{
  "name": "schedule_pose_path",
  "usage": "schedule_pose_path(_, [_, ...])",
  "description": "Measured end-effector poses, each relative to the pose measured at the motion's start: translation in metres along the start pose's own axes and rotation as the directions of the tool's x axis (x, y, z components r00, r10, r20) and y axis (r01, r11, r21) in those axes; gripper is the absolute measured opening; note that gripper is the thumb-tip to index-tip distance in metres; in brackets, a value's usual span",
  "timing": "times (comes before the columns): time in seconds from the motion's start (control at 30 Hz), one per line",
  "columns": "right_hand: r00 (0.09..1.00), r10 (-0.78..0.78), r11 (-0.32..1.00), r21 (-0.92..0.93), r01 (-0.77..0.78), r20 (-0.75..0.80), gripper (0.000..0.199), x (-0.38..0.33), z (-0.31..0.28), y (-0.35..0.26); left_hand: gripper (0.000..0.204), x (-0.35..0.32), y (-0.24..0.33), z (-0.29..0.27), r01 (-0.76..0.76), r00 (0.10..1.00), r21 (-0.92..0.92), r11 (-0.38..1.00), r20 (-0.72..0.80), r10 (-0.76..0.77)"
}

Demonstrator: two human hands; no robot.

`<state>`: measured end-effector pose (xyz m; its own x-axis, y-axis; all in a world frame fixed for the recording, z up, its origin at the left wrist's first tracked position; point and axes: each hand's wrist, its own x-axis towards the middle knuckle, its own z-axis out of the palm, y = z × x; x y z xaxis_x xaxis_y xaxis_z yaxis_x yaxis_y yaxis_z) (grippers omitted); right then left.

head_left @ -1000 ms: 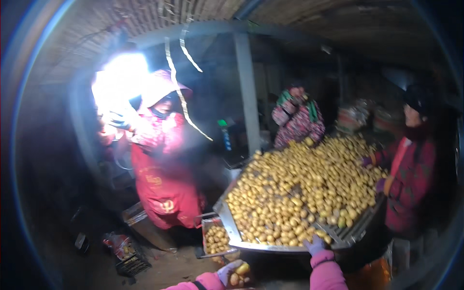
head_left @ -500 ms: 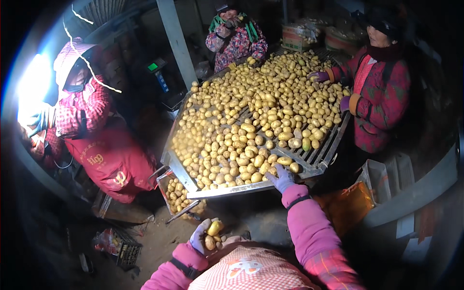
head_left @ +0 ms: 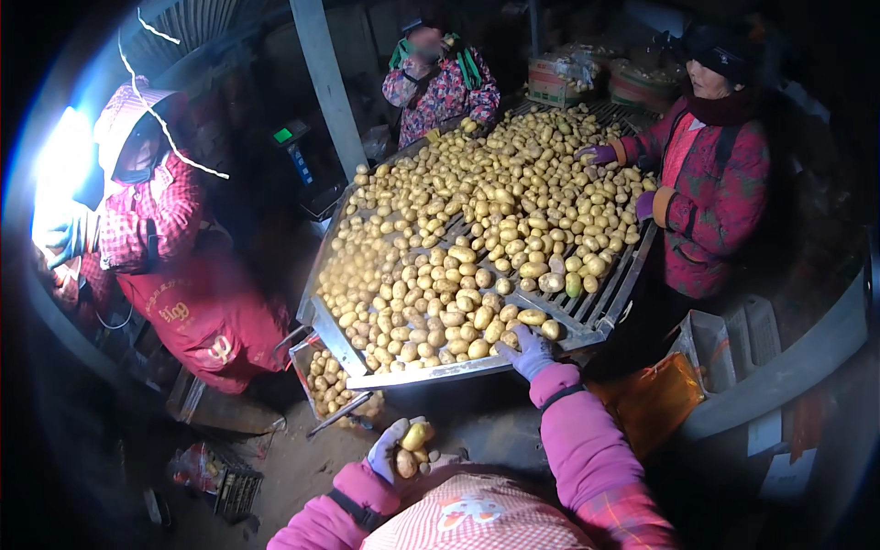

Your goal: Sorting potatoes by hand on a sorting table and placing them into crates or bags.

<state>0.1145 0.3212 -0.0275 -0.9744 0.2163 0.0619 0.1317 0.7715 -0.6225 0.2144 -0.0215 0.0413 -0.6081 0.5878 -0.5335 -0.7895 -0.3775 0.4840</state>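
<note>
My left hand [head_left: 385,447], in a pale purple glove, is closed around a few potatoes [head_left: 418,434] low in front of my apron. At the near edge of the slatted metal sorting table [head_left: 449,372], my gloved right hand [head_left: 530,355] reaches over the rim. Its fingers are stretched out and apart against the nearest potatoes [head_left: 479,348]; no potato shows in its palm. A broad heap of yellow potatoes [head_left: 495,197] covers much of the tabletop, with dark bars showing through near the right side.
Under the table's left corner stands a crate of potatoes [head_left: 332,380]. Co-workers stand at the left by a red sack [head_left: 206,316], at the far side, and at the right with gloved hands on the heap. A metal post [head_left: 328,87] rises behind the table; plastic crates [head_left: 706,344] stand lower right.
My right hand has drawn slightly back toward me along the potatoes at the rim. My left hand keeps its potatoes. The whole view has shifted a little.
</note>
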Motion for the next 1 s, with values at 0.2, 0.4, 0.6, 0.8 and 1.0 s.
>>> schedule_pose_path(0.2, [1.000,-0.014,0.997,-0.075,0.015,0.014,0.066,-0.003,-0.006,-0.006,0.047,0.005,-0.006,-0.013,-0.017,1.000,0.001,1.000,-0.015,0.017])
schedule_pose_path(0.4, [0.998,0.039,0.995,-0.098,-0.034,0.051,0.068,-0.008,-0.015,-0.015,0.046,0.003,-0.008,-0.019,0.001,1.000,0.001,1.000,-0.028,0.000])
schedule_pose_path(0.6, [1.000,0.022,0.992,-0.124,-0.022,-0.005,0.067,-0.010,-0.016,-0.016,0.046,-0.004,-0.018,-0.021,0.002,0.998,-0.125,0.992,-0.059,-0.010])
schedule_pose_path(0.8, [0.998,0.061,0.986,-0.153,-0.058,0.009,0.066,-0.008,-0.014,-0.016,0.044,-0.007,-0.021,-0.025,-0.034,0.995,-0.002,0.999,-0.090,0.034])
schedule_pose_path(1.0, [0.999,0.041,0.985,-0.165,-0.042,-0.008,0.063,-0.010,-0.011,-0.016,0.040,-0.014,-0.022,-0.018,-0.038,0.997,-0.213,0.976,-0.079,0.022])
